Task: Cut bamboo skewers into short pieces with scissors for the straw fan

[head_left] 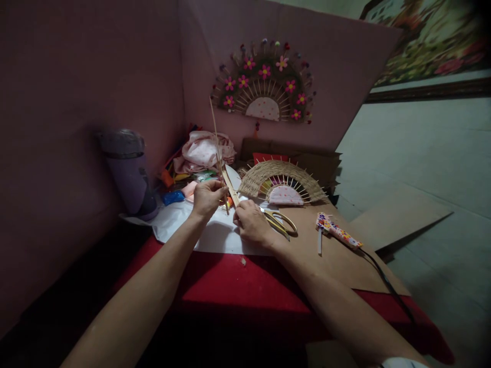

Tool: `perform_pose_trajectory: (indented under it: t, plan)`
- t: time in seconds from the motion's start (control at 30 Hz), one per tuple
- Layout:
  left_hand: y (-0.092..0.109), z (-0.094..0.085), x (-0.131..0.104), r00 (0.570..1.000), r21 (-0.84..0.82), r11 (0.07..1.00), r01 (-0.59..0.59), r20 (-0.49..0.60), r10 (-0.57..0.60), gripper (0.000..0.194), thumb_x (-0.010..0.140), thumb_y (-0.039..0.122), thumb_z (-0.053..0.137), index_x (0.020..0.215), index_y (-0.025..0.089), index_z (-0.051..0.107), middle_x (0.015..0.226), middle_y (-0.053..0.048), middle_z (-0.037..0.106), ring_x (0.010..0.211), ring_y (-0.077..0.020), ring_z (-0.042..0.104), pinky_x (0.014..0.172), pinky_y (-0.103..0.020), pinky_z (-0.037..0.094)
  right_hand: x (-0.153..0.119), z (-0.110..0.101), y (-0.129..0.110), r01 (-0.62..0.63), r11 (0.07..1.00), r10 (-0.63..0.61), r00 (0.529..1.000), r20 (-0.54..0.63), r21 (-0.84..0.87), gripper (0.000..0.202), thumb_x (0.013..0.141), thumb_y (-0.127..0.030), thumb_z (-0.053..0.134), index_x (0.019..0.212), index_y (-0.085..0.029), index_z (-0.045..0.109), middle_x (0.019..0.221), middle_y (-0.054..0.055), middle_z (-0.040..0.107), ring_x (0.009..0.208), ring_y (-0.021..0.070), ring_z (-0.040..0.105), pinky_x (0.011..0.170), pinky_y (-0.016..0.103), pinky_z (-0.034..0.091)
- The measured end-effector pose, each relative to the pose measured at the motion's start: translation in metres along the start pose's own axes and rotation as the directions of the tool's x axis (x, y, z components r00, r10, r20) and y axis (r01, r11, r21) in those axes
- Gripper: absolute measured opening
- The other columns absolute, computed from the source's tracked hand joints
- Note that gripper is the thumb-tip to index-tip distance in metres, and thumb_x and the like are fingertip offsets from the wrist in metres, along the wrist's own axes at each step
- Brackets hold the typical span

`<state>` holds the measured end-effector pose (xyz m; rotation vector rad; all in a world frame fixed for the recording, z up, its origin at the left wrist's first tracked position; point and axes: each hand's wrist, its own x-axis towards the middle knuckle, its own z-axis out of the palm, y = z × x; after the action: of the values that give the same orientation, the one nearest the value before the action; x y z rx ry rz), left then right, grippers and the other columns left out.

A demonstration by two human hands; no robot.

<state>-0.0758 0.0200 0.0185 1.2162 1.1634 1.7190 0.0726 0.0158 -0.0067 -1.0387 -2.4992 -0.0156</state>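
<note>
My left hand (209, 198) is closed in a pinch on a long, thin straw-coloured strand (215, 125), which rises upright above the fingers and pokes out below them. Beside it, my right hand (253, 220) is closed around the lower end of a small bundle of pale flat strips (230, 185). The bundle leans up and left, close to the left fingertips. A pale pointed piece (233, 176) shows just behind it. Scissors with gold handles (284, 223) lie right of my right hand, their blades mostly hidden. White paper (218, 237) is spread under both hands.
A woven half-round fan (303, 176) stands behind the scissors. A flower-patterned glue gun (339, 232) rests on brown cardboard (307, 250) at right. A purple tumbler (130, 176) stands left, near bunched pink cloth (205, 151). A decorated fan (264, 84) hangs on the back panel.
</note>
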Motion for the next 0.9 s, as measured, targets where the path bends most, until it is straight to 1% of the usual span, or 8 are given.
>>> perform_pose_trajectory:
  t: [0.1, 0.2, 0.4, 0.47, 0.5, 0.57, 0.67, 0.9]
  plan:
    - [0.000, -0.001, 0.001, 1.000, 0.006, 1.000, 0.016, -0.026, -0.016, 0.019, 0.056, 0.029, 0.069, 0.059, 0.012, 0.060, 0.049, 0.000, 0.060, 0.042, -0.0110, 0.055, 0.040, -0.022, 0.045, -0.004, -0.025, -0.002, 0.049, 0.945, -0.106, 0.982, 0.159, 0.325, 0.009, 0.078, -0.010, 0.052, 0.072, -0.015, 0.056, 0.080, 0.002, 0.053, 0.077, 0.0133, 0.047, 0.072, 0.025, 0.039]
    - [0.001, -0.001, 0.001, 0.999, -0.007, 1.000, 0.024, -0.033, -0.024, 0.019, 0.056, 0.029, 0.069, 0.061, 0.012, 0.060, 0.051, 0.000, 0.061, 0.043, -0.0117, 0.056, 0.040, -0.023, 0.046, -0.026, -0.055, -0.023, 0.026, 0.825, -0.289, 0.878, 0.382, 0.565, 0.007, 0.082, -0.016, 0.051, 0.078, -0.016, 0.057, 0.070, -0.003, 0.053, 0.064, 0.0093, 0.047, 0.060, 0.019, 0.038]
    - [0.001, 0.001, 0.000, 0.999, -0.019, 0.999, 0.028, -0.025, -0.028, 0.021, 0.056, 0.030, 0.070, 0.061, 0.012, 0.060, 0.051, 0.000, 0.061, 0.042, -0.0111, 0.056, 0.040, -0.022, 0.047, -0.078, -0.080, -0.075, 0.220, 0.844, -0.508, 0.619, 0.599, 0.488, 0.023, 0.068, -0.006, 0.063, 0.085, -0.022, 0.067, 0.069, -0.004, 0.065, 0.059, 0.0089, 0.054, 0.056, 0.019, 0.037]
    - [0.002, 0.001, -0.002, 1.000, -0.036, 0.999, 0.023, -0.003, -0.024, 0.023, 0.056, 0.031, 0.070, 0.062, 0.011, 0.060, 0.051, 0.000, 0.061, 0.043, -0.0112, 0.056, 0.040, -0.023, 0.047, -0.075, -0.071, -0.070, 0.068, 0.833, -0.403, 0.755, 0.517, 0.550, 0.029, 0.073, -0.005, 0.057, 0.094, -0.022, 0.067, 0.076, -0.003, 0.068, 0.063, 0.0089, 0.058, 0.058, 0.018, 0.040]
    - [0.003, 0.001, -0.002, 1.000, -0.049, 0.999, 0.023, 0.010, -0.023, 0.024, 0.056, 0.031, 0.071, 0.063, 0.011, 0.060, 0.052, -0.001, 0.062, 0.044, -0.0115, 0.057, 0.041, -0.023, 0.047, -0.068, -0.064, -0.062, -0.029, 0.822, -0.265, 0.865, 0.426, 0.569, 0.022, 0.077, -0.010, 0.054, 0.092, -0.020, 0.068, 0.077, -0.001, 0.069, 0.062, 0.0091, 0.058, 0.057, 0.018, 0.041]
    - [0.005, 0.001, -0.004, 0.999, -0.078, 0.997, 0.030, 0.038, -0.027, 0.027, 0.055, 0.033, 0.073, 0.064, 0.011, 0.060, 0.055, -0.001, 0.063, 0.045, -0.0120, 0.058, 0.042, -0.023, 0.048, -0.050, -0.045, -0.042, -0.208, 0.798, 0.081, 0.967, 0.242, 0.565, 0.015, 0.082, -0.023, 0.054, 0.085, -0.016, 0.067, 0.070, 0.001, 0.067, 0.052, 0.0090, 0.056, 0.051, 0.019, 0.040]
    - [0.008, 0.003, -0.007, 0.996, -0.117, 0.992, 0.049, 0.080, -0.040, 0.031, 0.054, 0.035, 0.075, 0.065, 0.011, 0.060, 0.057, -0.002, 0.064, 0.047, -0.0121, 0.059, 0.044, -0.023, 0.049, -0.024, -0.019, -0.017, -0.398, 0.723, 0.381, 0.912, 0.155, 0.564, 0.029, 0.076, -0.035, 0.062, 0.096, -0.014, 0.062, 0.058, -0.001, 0.062, 0.038, 0.0091, 0.051, 0.041, 0.020, 0.035]
    - [0.010, 0.003, -0.007, 0.994, -0.150, 0.987, 0.061, 0.101, -0.046, 0.033, 0.051, 0.035, 0.076, 0.064, 0.011, 0.059, 0.058, -0.002, 0.064, 0.048, -0.0133, 0.060, 0.045, -0.025, 0.050, -0.016, -0.007, -0.015, -0.270, 0.854, 0.323, 0.945, -0.048, 0.445, 0.022, 0.081, -0.018, 0.053, 0.061, -0.016, 0.061, 0.053, 0.000, 0.061, 0.052, 0.0101, 0.054, 0.055, 0.021, 0.038]
